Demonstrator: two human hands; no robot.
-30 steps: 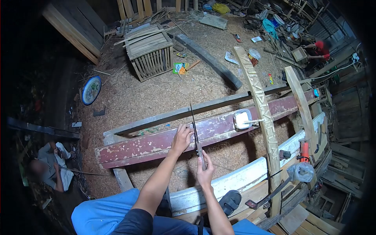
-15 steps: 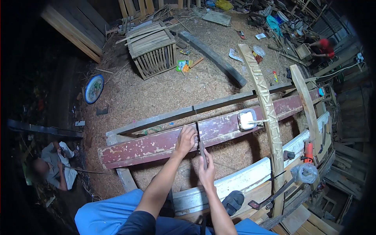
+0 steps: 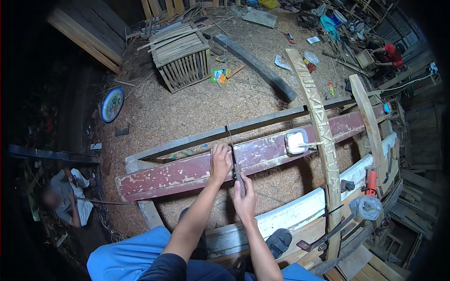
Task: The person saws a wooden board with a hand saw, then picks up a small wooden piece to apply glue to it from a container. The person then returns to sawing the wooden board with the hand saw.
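My right hand [image 3: 245, 200] is wrapped round the handle end of a long, thin, dark blade [image 3: 236, 161]. The blade points away from me and crosses a worn red-painted plank [image 3: 173, 177]. Just left of the blade, my left hand [image 3: 220, 162] rests on the plank with its fingers curled. Whatever those fingers hold, if anything, is hidden. On the same plank, to the right, stands a clear plastic tub [image 3: 296, 141] with white contents and a stick lying across its rim.
A carved wooden board [image 3: 318, 122] and a plain curved board [image 3: 368, 122] lie across the plank. A slatted crate [image 3: 183, 61] and a dark beam [image 3: 255, 68] lie on the shavings-strewn floor. One person [image 3: 70, 196] sits at left, another [image 3: 389, 56] works far right.
My right hand has moved slightly forward and left, and the blade reaches a little differently across the plank. My left hand has shifted slightly forward and left beside it.
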